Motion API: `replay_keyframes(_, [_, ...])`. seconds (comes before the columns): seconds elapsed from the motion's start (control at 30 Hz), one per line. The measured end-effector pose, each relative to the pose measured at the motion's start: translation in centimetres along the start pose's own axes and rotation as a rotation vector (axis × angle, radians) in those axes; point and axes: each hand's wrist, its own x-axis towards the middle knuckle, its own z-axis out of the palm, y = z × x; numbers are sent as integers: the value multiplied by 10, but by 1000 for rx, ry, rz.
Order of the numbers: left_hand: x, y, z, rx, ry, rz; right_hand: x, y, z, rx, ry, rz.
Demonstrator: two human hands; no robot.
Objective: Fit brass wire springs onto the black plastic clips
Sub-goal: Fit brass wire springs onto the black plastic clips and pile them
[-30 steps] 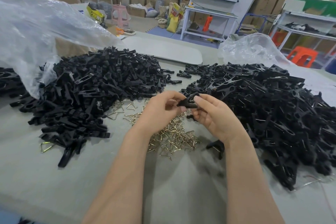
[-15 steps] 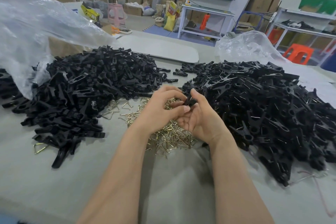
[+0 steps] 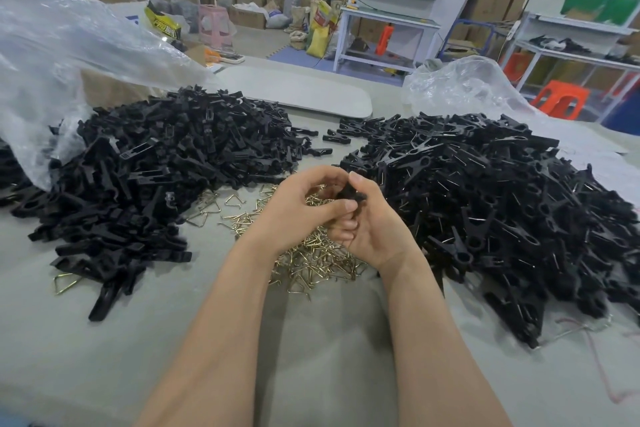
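Note:
My left hand (image 3: 298,208) and my right hand (image 3: 372,229) meet above a heap of brass wire springs (image 3: 311,260) in the middle of the table. Both grip one black plastic clip (image 3: 349,196), mostly hidden between the fingers. I cannot see whether a spring sits on it. A big pile of black clip parts (image 3: 166,170) lies to the left. Another big pile of black clips (image 3: 502,201), with thin wire showing in many of them, lies to the right.
Clear plastic sheeting (image 3: 69,55) drapes over the left pile's far side, and another clear bag (image 3: 464,87) lies behind the right pile. A stray spring (image 3: 65,282) lies front left. The grey table (image 3: 329,340) extends toward me. Shelving and cardboard boxes stand behind.
Both hands dropped from a raised position down over the springs and closed tighter around the clip, which now shows less. The piles have not moved.

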Motion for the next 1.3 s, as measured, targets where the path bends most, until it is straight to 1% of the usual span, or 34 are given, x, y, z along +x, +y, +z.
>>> replay_keyframes(0.33, [-1, 2, 0, -47, -20, -26, 0, 4, -1, 66, -64, -5])
replay_keyframes(0.47, [-2, 2, -1, -54, -21, -28, -1, 5, -1, 88, -56, -5])
replay_keyframes(0.6, [-2, 3, -1, -50, -15, -23, 0, 5, -4, 59, -51, 12])
replay_keyframes(0.77, [-1, -1, -3, 81, 19, 12, -4, -3, -16, -142, -44, 105])
replay_keyframes(0.83, [0, -2, -2, 90, 26, 31, -6, -5, -17, -114, -63, 104])
replay_keyframes(0.93, [1, -2, 0, 42, 18, 37, -7, -4, -13, -75, -117, 132])
replay_keyframes(1.1, [2, -4, 0, 73, -12, 30, -3, 0, -12, 5, -47, 30])
replay_keyframes(1.23, [2, -6, -1, 176, -23, 44, -1, 1, -11, -8, -14, 10])
replay_keyframes(1.3, [2, -6, -1, 186, -7, 59, -2, 1, -11, 2, -20, 21])
